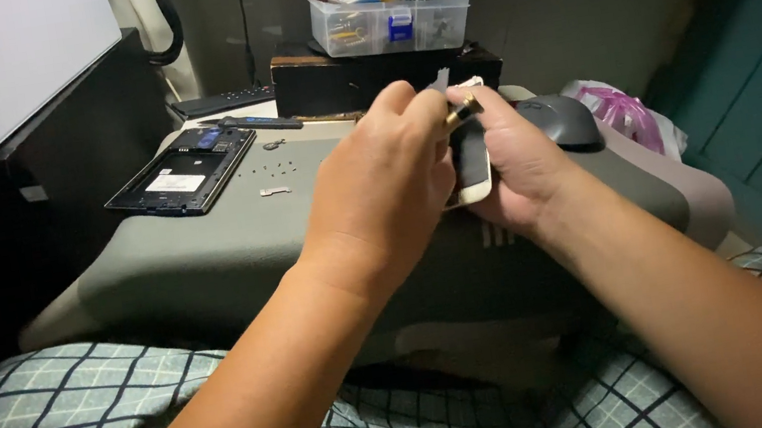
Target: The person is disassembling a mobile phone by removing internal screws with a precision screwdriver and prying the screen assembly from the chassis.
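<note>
Right hand (pixel 509 160) cradles the slim white-edged phone part (pixel 471 165); left hand (pixel 387 188) fingers pinch a small brass-tipped tool (pixel 463 111) at its twelve o'clock end; better kept steady, pressing lightly

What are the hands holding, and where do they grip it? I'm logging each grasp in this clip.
The right hand grips a small white phone part along its side. The left hand pinches a gold-tipped tool near its tip, over that part.

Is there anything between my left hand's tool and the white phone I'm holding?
Nothing visible. The left hand holds the gold-tipped tool just above the white phone gripped in the right hand; whether the tip touches it is hidden.
</note>
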